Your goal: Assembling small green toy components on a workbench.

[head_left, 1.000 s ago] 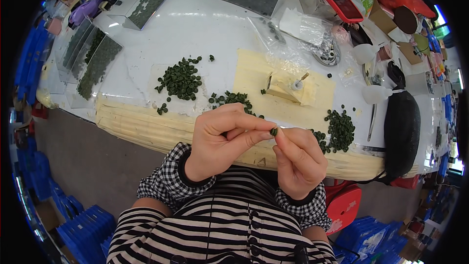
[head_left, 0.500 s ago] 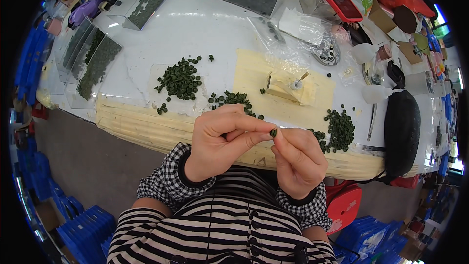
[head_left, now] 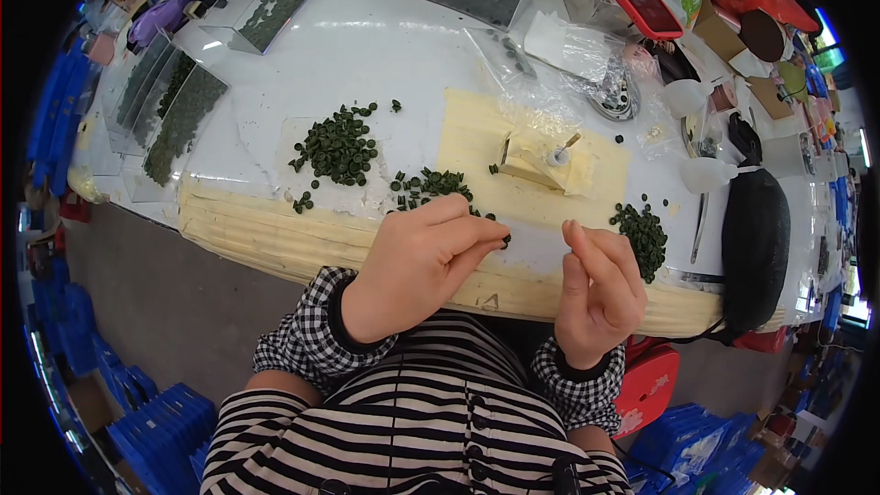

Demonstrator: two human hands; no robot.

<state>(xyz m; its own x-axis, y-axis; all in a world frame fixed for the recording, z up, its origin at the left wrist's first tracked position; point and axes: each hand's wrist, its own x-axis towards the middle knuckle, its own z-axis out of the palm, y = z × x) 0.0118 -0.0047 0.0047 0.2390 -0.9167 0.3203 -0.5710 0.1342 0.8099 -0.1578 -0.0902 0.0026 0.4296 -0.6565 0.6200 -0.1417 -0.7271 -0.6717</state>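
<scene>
From my head, I see the little green bit [head_left: 506, 241] pinched tight in my left hand [head_left: 403, 266], at the fingertips. My right hand [head_left: 600, 293] is apart from it, thumb and finger a bit open, with nothing I can see between them. It is just beside a green pile [head_left: 639, 234]. Past my hands, a boxy yellow block [head_left: 532, 170] sits on flat yellow paper [head_left: 466, 142], near a crinkly clear bag [head_left: 543, 110].

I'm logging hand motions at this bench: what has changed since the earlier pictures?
The right hand has moved right, letting go of the small dark-green piece that both hands were touching. The left hand still pinches it, shifted slightly left. The yellow-covered block and black bag stayed put.
</scene>
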